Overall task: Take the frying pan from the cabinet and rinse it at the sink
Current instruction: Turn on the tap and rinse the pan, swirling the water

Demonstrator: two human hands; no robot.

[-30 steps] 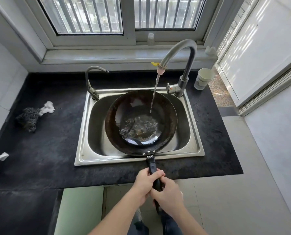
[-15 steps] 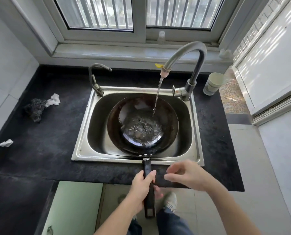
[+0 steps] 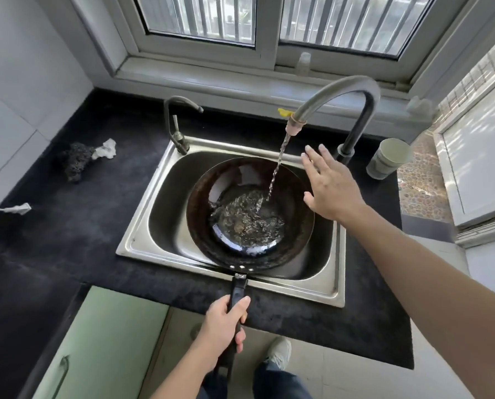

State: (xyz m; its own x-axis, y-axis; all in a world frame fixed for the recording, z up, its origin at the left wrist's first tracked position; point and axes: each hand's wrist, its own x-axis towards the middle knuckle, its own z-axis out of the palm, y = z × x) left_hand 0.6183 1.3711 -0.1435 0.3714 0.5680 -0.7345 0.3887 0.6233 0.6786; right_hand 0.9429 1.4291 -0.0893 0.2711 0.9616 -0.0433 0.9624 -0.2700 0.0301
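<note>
The dark round frying pan [image 3: 220, 197] sits in the steel sink [image 3: 142, 226], its black handle sticking out over the front counter edge. My left hand [image 3: 224, 326] grips that handle. Water runs from the tall curved faucet [image 3: 335, 90] into the pan and pools in its bottom. My right hand [image 3: 329, 188] is raised over the pan's right rim with fingers spread straight, holding nothing, just below and left of the faucet's base.
A smaller faucet [image 3: 177, 122] stands at the sink's back left. A pale cup [image 3: 389, 158] sits on the black counter [image 3: 67, 231] at right. A dark scrubber [image 3: 76, 162] and white scraps lie left. Green cabinet door [image 3: 96, 341] below.
My right hand let go of the pan handle and moved up and forward to the pan's right rim near the faucet. My left hand kept gripping the handle. Water kept running.
</note>
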